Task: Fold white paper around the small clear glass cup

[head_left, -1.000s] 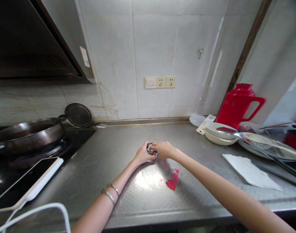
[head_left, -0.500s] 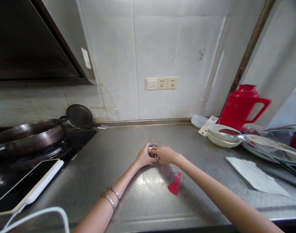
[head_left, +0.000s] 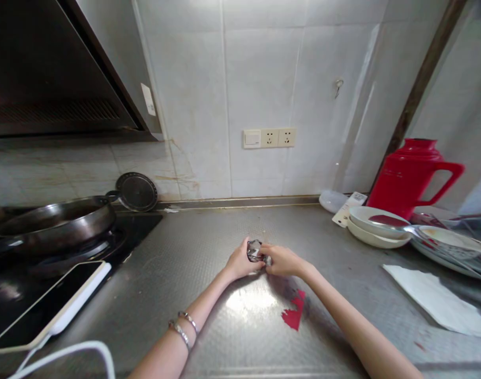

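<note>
Over the middle of the steel counter [head_left: 177, 252], my left hand [head_left: 238, 261] is wrapped around a small shiny silver-and-dark object [head_left: 254, 249], whose exact kind I cannot make out. From the other side my right hand [head_left: 284, 260] pinches at the same object, its fingertips at the top and right edge. A small greyish bit [head_left: 268, 260] shows between the right thumb and fingers. Nearer to me, below my right hand, lies a torn red scrap [head_left: 293, 316].
To the left, a frying pan [head_left: 62, 231] sits on the black stove, with a phone [head_left: 47, 305] and white cable in front. At right stand a red thermos jug [head_left: 406, 179], stacked white bowls [head_left: 377, 239] and plates, with a white paper sheet [head_left: 433, 300] nearer.
My right hand has shifted slightly right from the left one, and more of the silver object shows, with a greyish bit at the right fingers. The whole view has shifted a little.
</note>
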The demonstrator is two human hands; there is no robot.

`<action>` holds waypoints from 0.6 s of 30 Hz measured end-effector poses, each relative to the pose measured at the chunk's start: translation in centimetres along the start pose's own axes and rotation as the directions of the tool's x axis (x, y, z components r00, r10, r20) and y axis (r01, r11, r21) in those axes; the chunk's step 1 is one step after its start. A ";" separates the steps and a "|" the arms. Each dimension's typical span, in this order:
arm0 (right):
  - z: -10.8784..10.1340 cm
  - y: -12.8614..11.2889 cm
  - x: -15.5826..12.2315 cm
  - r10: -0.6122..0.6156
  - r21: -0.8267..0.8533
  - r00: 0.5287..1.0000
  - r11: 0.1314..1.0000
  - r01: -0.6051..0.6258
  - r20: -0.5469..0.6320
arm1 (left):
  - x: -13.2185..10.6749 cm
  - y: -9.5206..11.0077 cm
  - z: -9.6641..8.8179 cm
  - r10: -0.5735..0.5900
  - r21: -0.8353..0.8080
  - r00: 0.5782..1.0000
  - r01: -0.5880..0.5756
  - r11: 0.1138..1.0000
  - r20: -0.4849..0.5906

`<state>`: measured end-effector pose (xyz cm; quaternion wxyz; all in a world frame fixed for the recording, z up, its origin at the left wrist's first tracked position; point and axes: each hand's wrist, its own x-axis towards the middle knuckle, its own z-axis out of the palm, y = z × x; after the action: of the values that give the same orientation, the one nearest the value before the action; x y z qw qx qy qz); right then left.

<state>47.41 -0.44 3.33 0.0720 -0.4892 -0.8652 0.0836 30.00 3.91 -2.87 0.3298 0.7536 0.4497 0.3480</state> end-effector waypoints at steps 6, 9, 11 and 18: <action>0.7 1.0 0.5 -0.074 0.014 0.997 0.997 0.075 -0.038 | -0.1 0.0 -0.6 0.007 -0.159 1.000 -0.003 0.987 0.026; 0.9 0.9 0.4 -0.077 -0.065 0.996 0.995 0.074 -0.054 | 0.0 -0.1 -0.8 -0.042 -0.279 0.999 0.037 0.960 -0.014; 0.9 0.8 0.2 -0.098 -0.100 0.992 0.991 0.090 -0.079 | 0.4 -0.1 -1.1 -0.062 -0.334 0.990 0.016 0.943 -0.128; 0.4 0.5 0.3 -0.121 -0.216 0.977 0.973 0.082 -0.177 | 3.4 1.8 -3.3 -0.218 -0.434 0.946 0.096 0.896 -0.241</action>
<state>47.61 0.06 2.85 0.1068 -0.4547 -0.8823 -0.0576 29.29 6.95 1.16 0.4424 0.5690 0.4673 0.5121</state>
